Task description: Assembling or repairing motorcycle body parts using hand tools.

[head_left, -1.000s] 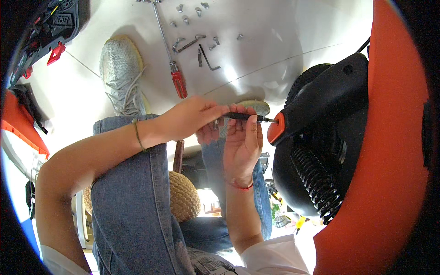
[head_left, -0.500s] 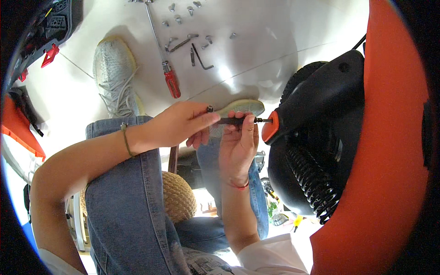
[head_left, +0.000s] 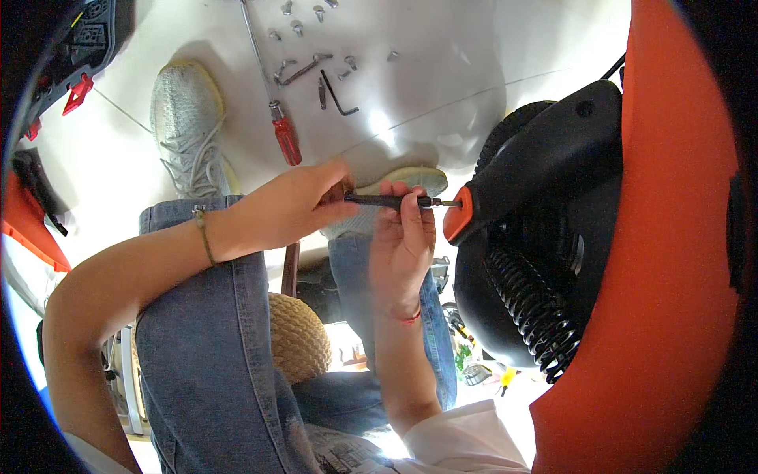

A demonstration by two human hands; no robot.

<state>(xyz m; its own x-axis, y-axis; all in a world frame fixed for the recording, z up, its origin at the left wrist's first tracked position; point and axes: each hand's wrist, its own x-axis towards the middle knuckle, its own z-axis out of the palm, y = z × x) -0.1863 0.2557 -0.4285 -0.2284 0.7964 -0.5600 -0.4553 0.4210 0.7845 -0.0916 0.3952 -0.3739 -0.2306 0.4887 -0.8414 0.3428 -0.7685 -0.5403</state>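
A black screwdriver lies nearly level between my hands, its metal bit meeting the orange end piece of a black arm-shaped part. Whether the bit sits fully inside the hole I cannot tell. My left hand is closed at the handle's rear end, its fingertips partly hidden. Nearer the tip, the thumb and fingers of my right hand pinch around the handle's front.
A large orange panel rises on the right, beside a black coil spring and a tyre. On the floor lie a red-handled screwdriver, a hex key and several bolts. A black tool case stands far left.
My left hand has shifted slightly left and turned at the handle's rear end. The right hand keeps its hold at the front. The whole view has drifted slightly.
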